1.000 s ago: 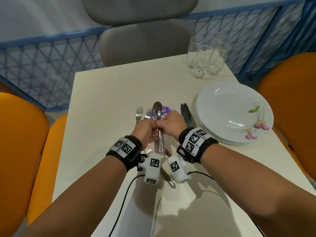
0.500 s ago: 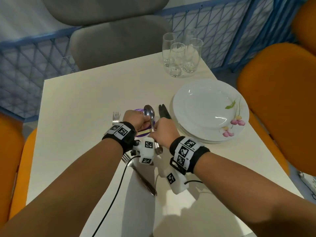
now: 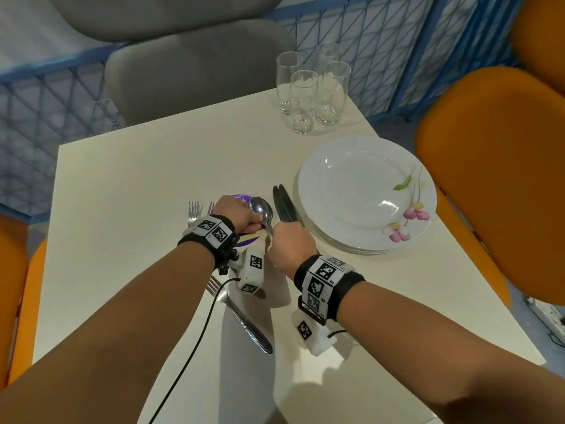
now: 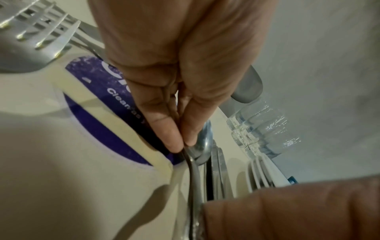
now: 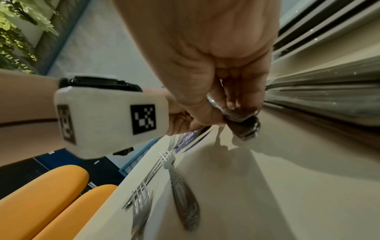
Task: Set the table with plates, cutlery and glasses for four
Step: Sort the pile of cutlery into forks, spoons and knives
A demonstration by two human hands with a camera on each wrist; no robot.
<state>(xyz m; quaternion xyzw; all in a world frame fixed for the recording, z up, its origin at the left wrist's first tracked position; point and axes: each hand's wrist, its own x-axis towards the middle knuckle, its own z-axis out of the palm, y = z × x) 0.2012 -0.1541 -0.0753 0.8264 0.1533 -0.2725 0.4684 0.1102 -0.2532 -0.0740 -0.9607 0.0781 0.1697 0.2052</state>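
Observation:
Both hands meet at the table's middle on a bundle of metal spoons (image 3: 261,209). My left hand (image 3: 241,215) pinches the spoons' necks just below the bowls, as the left wrist view shows with the left hand (image 4: 180,144) on the spoons (image 4: 195,178). My right hand (image 3: 287,243) grips the handles nearer to me; in the right wrist view the right hand (image 5: 228,116) curls round the handle ends (image 5: 244,128). A stack of white flowered plates (image 3: 367,191) lies to the right. Several glasses (image 3: 308,93) stand at the far right corner.
Black-handled knives (image 3: 282,203) lie between the spoons and the plates. Forks (image 3: 195,209) lie left of my left hand, and one fork (image 3: 241,319) lies nearer me. A purple round label (image 3: 241,198) is under the hands. Orange chairs (image 3: 495,185) and a grey chair (image 3: 189,65) surround the table (image 3: 137,179).
The head view has swung, so plates and glasses sit further left in it. Both hands stay on the spoons; the right hand is now nearer to me than the left.

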